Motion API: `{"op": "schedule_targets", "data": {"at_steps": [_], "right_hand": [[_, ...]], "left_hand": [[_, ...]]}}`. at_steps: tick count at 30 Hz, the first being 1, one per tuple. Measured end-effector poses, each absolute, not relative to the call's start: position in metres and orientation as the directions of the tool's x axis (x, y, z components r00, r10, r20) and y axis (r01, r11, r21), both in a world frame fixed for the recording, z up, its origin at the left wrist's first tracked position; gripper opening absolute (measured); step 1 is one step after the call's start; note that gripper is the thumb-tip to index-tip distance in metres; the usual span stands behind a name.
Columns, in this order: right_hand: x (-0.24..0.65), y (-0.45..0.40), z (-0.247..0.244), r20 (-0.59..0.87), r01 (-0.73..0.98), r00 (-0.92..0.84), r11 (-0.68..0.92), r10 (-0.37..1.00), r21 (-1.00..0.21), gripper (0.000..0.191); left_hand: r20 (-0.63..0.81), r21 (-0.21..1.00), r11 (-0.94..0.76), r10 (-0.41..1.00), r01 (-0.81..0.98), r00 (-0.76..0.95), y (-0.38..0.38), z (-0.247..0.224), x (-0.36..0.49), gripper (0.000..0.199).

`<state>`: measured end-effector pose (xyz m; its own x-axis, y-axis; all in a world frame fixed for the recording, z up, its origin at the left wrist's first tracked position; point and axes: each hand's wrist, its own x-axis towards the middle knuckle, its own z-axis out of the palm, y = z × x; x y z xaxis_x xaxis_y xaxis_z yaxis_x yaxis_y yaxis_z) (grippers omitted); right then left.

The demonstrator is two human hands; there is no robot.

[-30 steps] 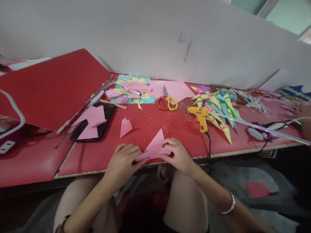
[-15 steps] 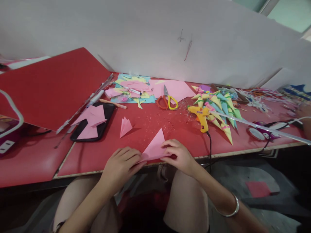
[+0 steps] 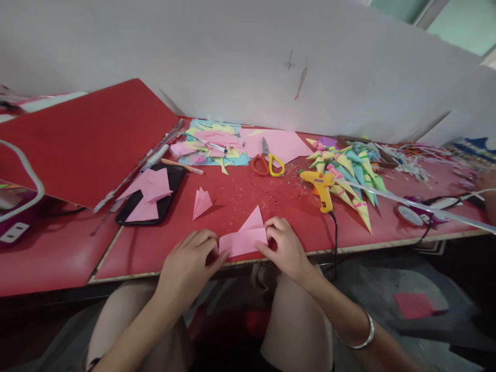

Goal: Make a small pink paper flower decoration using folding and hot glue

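A sheet of pink paper lies at the table's front edge, its lower part folded up into a band and a pointed corner sticking out behind. My left hand grips its left end, thumb in front and fingers curled behind. At the right end, my right hand pinches the paper between thumb and fingers. Just beyond my left hand stands a small pleated pink paper piece. More pink paper pieces rest on a black phone-like tray to the left.
Scissors with red and yellow handles lie behind, beside paper scraps. A yellow glue gun with a long clear stick and a hanging cord sits on the right, near several paper cones. A red board leans at left.
The pink paper's near edge has been turned up into a wide flat band. My right hand has shifted slightly right, and the fingers of my left hand have curled more.
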<state>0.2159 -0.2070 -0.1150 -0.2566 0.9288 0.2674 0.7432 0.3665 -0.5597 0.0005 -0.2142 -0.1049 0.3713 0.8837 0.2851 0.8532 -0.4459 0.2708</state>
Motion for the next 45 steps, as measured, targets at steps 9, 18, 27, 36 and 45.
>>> {"op": "schedule_targets", "data": {"at_steps": [9, 18, 27, 36, 45], "right_hand": [[0.216, -0.205, -0.114, 0.231, 0.774, -0.286, 0.367, 0.930, -0.516, 0.027], [0.214, -0.204, -0.112, 0.223, 0.796, -0.303, 0.374, 0.927, -0.476, 0.023], [0.214, -0.207, -0.110, 0.224, 0.803, -0.296, 0.369, 0.929, -0.468, 0.021], [0.208, -0.215, -0.108, 0.257, 0.854, -0.250, 0.338, 0.933, -0.395, 0.014], [0.186, -0.239, -0.124, 0.403, 0.744, -0.575, 0.660, 0.712, -0.106, 0.035]], "left_hand": [[0.407, -0.034, -0.615, 0.711, 0.787, 0.573, -0.213, -0.100, -0.007, 0.022], [0.156, -0.197, -0.778, 0.576, 0.597, 0.802, -0.222, -0.105, 0.005, 0.062], [0.121, -0.145, -0.783, 0.593, 0.605, 0.796, -0.229, -0.107, -0.032, 0.078], [0.119, -0.108, -0.786, 0.598, 0.609, 0.793, -0.225, -0.116, -0.058, 0.079], [0.135, -0.060, -0.777, 0.615, 0.626, 0.777, -0.226, -0.112, -0.054, 0.074]]}}
